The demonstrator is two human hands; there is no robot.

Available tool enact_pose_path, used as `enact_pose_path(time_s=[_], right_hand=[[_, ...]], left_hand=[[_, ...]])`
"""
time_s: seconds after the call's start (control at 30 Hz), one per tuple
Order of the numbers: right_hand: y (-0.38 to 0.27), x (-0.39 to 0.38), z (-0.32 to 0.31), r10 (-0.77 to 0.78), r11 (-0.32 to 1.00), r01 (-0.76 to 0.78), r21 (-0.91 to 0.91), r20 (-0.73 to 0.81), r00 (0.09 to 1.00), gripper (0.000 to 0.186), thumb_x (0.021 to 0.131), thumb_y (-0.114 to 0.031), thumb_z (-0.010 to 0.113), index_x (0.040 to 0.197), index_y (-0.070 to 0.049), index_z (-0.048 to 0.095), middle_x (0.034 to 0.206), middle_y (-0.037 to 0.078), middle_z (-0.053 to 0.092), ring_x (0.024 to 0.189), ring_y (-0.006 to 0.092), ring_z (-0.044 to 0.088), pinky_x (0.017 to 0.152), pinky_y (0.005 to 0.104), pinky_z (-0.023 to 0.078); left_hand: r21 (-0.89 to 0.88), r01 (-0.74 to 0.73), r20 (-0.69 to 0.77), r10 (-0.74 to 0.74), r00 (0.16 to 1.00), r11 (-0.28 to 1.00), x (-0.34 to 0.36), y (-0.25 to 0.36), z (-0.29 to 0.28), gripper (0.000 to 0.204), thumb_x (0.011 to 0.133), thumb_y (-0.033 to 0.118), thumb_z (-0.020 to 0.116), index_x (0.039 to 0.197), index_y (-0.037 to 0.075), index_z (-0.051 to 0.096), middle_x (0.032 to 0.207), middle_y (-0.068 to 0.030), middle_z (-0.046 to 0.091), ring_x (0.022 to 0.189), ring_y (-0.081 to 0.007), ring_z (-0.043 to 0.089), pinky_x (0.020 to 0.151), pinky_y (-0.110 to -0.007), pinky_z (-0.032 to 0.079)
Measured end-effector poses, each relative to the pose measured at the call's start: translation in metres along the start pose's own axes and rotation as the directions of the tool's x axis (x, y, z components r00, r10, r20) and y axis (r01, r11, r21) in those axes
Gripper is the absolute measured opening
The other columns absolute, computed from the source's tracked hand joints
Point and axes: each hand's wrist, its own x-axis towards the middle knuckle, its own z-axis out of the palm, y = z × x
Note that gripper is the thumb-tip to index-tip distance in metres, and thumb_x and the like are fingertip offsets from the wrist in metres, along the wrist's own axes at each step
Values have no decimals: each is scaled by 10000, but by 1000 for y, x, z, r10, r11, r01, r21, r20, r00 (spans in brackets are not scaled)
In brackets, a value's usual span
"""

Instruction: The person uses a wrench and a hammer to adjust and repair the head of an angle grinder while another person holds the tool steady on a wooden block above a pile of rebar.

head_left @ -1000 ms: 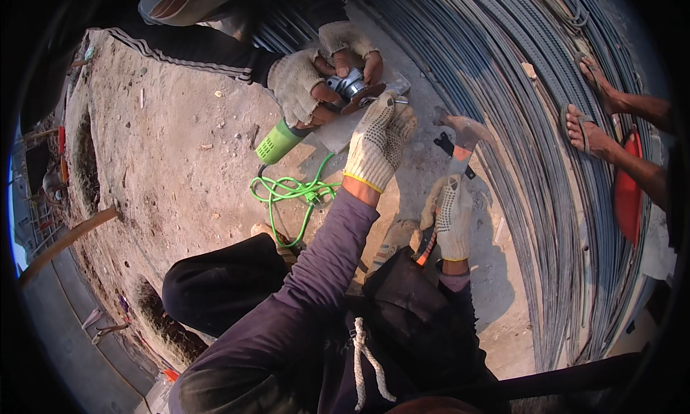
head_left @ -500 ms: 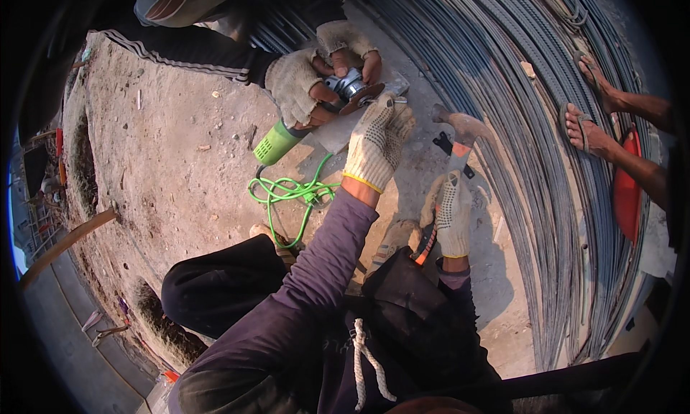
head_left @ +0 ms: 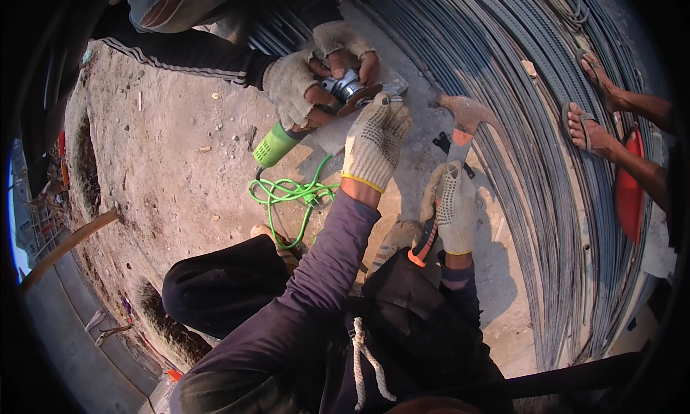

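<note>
My left hand (head_left: 375,144), in a dotted knit glove, is closed beside the disc (head_left: 365,98) of a green angle grinder (head_left: 275,145). Its fingertips pinch something at the disc's edge that I cannot make out. In my right hand (head_left: 454,209), also gloved, is a claw hammer (head_left: 466,116) with a rusty head and an orange and black handle. The hammer head points away from me, to the right of the grinder. A co-worker's two gloved hands (head_left: 291,90) hold the grinder around its metal head.
A tangled green cord (head_left: 291,192) lies left of my forearm. Long bundles of steel rebar (head_left: 525,119) curve along the right side. Another person's sandalled feet (head_left: 591,126) stand on the bars, near a red object (head_left: 628,187). A wooden strip (head_left: 72,245) lies far left.
The hammer in my right hand has risen slightly and turned, so its claw shows more. My left hand and the co-worker's hands have barely shifted.
</note>
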Motion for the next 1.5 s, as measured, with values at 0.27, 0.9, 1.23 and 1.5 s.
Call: enact_pose_path(time_s=[0.27,0.9,1.23,1.5], right_hand=[[-20,1,-7,-37,999,38,-7,72,997,282,1076,-286,493,1067,-36,624,720,56,617,549,126,576,487,275,477],[31,-5,-55,-19,991,26,133,-55,998,147,1054,-151,481,1076,-31,564,746,83,600,520,163,585,440,299,470],[65,2,-64,21,966,3,258,-90,996,197,1068,-227,498,1092,-50,581,774,75,623,522,174,592,418,310,477],[63,6,-52,77,990,-56,130,-156,985,182,1069,-196,483,1103,-50,587,724,23,588,486,107,522,400,253,404]], left_hand=[[-82,22,90,-14,996,996,5,1,-7,212,1015,122,577,1199,28,623,1049,-120,676,958,-289,669,920,-447,561],[29,24,-49,-23,999,999,-8,-5,2,221,1016,171,612,1216,78,633,1104,-90,684,1009,-255,667,907,-419,557],[98,39,2,-39,999,994,-8,-10,-5,166,1011,206,635,1122,87,672,932,-49,688,795,-167,692,683,-333,618],[41,-7,-70,10,998,999,-5,0,12,190,1024,211,608,1142,68,653,956,-83,693,822,-222,712,711,-353,645]])
